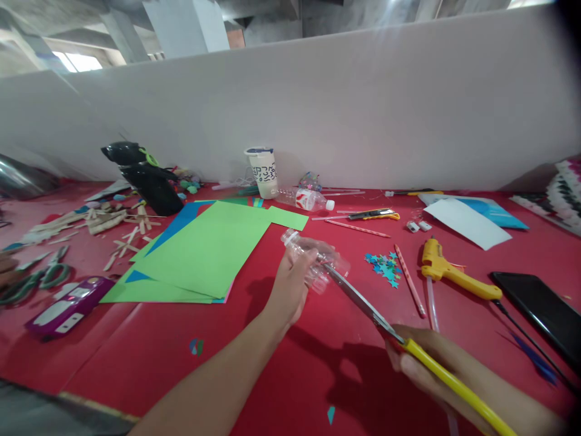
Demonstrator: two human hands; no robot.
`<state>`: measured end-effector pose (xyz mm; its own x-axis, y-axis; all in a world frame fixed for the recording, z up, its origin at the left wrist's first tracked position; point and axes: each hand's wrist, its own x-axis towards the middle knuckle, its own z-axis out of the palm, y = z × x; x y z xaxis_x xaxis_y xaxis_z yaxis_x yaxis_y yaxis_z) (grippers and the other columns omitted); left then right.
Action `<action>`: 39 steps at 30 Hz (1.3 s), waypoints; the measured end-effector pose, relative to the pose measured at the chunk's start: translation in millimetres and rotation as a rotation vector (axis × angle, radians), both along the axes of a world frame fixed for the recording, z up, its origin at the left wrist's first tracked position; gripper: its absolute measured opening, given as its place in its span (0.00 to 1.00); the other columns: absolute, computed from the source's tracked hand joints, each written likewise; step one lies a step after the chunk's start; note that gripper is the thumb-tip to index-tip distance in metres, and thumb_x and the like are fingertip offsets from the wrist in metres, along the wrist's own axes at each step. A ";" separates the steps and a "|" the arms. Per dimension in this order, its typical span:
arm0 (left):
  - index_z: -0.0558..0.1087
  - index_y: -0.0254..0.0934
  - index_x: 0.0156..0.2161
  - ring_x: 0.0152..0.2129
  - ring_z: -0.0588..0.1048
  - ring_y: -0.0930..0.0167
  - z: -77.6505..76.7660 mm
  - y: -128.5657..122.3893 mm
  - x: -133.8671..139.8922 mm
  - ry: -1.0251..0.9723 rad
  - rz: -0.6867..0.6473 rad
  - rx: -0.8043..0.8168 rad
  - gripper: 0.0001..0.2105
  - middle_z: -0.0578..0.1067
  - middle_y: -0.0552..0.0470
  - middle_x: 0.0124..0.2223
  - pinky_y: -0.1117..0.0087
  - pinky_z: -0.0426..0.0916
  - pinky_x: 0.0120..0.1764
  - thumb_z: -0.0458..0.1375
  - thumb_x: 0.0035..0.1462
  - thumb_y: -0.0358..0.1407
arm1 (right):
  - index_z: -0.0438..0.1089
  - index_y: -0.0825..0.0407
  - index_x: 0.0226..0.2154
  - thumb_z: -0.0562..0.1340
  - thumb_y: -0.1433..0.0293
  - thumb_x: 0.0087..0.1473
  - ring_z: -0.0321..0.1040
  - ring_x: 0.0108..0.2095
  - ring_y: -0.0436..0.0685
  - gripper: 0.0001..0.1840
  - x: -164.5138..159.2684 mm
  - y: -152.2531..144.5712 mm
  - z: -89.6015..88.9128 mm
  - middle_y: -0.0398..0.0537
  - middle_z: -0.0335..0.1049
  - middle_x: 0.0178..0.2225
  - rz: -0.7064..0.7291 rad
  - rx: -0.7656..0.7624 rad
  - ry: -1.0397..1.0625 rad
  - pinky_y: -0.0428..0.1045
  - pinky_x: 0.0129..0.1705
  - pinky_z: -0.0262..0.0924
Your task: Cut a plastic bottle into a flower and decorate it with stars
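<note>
Red tabletop (149,339), gap between held bottle (333,260) and stars (389,271), front edge (102,405) well apart.

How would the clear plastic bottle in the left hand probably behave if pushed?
The clear plastic bottle looks thin and see-through, so it's probably light and gives under pressure. Its glossy surface may slip against the left hand. Set down, its rounded body could roll.

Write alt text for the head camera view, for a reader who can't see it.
A person's left hand holds a clear plastic bottle while the right hand holds yellow-handled scissors, blades at the bottle. On the red table, green paper sheets lie to the left; star-shaped pieces, a yellow glue gun and a black phone lie to the right.
</note>
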<state>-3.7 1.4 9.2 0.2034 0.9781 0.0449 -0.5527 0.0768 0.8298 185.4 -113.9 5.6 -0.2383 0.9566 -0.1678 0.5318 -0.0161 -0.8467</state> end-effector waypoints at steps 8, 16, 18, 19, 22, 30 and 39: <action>0.68 0.37 0.36 0.38 0.77 0.66 0.4 -1.0 -0.1 -0.009 -0.007 -0.007 0.04 0.78 0.51 0.35 0.63 0.68 0.44 0.57 0.54 0.30 | 0.64 0.49 0.19 0.54 0.43 0.49 0.60 0.23 0.55 0.27 3.6 -3.7 -3.4 0.43 0.60 0.19 -0.155 0.047 -0.076 0.47 0.25 0.58; 0.69 0.36 0.36 0.39 0.76 0.66 -0.4 -1.6 0.7 0.015 -0.001 0.012 0.04 0.78 0.50 0.37 0.63 0.67 0.45 0.57 0.54 0.32 | 0.59 0.50 0.20 0.47 0.39 0.50 0.52 0.19 0.50 0.32 3.5 -1.0 -2.2 0.38 0.53 0.17 -0.019 0.053 -0.021 0.44 0.20 0.51; 0.68 0.36 0.36 0.37 0.77 0.67 -2.1 -2.4 2.0 0.026 -0.001 0.030 0.04 0.78 0.51 0.36 0.63 0.67 0.45 0.58 0.53 0.32 | 0.63 0.50 0.22 0.49 0.41 0.51 0.58 0.21 0.52 0.31 4.0 -2.4 0.1 0.42 0.60 0.19 -0.056 0.092 -0.046 0.45 0.22 0.56; 0.68 0.36 0.36 0.37 0.77 0.67 -3.1 -2.9 2.6 0.035 -0.009 0.037 0.05 0.78 0.51 0.35 0.62 0.67 0.45 0.58 0.53 0.32 | 0.65 0.50 0.22 0.51 0.42 0.51 0.61 0.22 0.53 0.30 4.6 -3.2 0.9 0.44 0.64 0.20 -0.063 0.110 -0.060 0.45 0.23 0.58; 0.69 0.36 0.36 0.36 0.77 0.67 -5.6 -3.8 3.6 0.069 -0.039 0.061 0.05 0.78 0.50 0.35 0.62 0.67 0.45 0.58 0.54 0.34 | 0.68 0.51 0.23 0.53 0.45 0.53 0.66 0.23 0.55 0.27 6.3 -4.9 1.1 0.47 0.69 0.22 -0.054 0.130 -0.089 0.45 0.24 0.62; 0.69 0.36 0.36 0.36 0.77 0.68 -5.3 -2.1 2.4 0.077 -0.037 0.116 0.05 0.78 0.50 0.37 0.62 0.67 0.45 0.57 0.54 0.35 | 0.68 0.50 0.21 0.54 0.47 0.52 0.70 0.25 0.58 0.26 8.4 -6.7 -4.2 0.49 0.72 0.22 -0.121 0.161 -0.181 0.47 0.26 0.65; 0.69 0.37 0.37 0.36 0.76 0.69 -12.8 -0.8 1.5 0.107 -0.036 0.153 0.05 0.77 0.51 0.37 0.64 0.66 0.45 0.58 0.55 0.34 | 0.66 0.49 0.20 0.53 0.46 0.52 0.67 0.22 0.56 0.26 8.3 -3.3 -0.1 0.46 0.68 0.19 -0.090 0.170 -0.196 0.46 0.24 0.63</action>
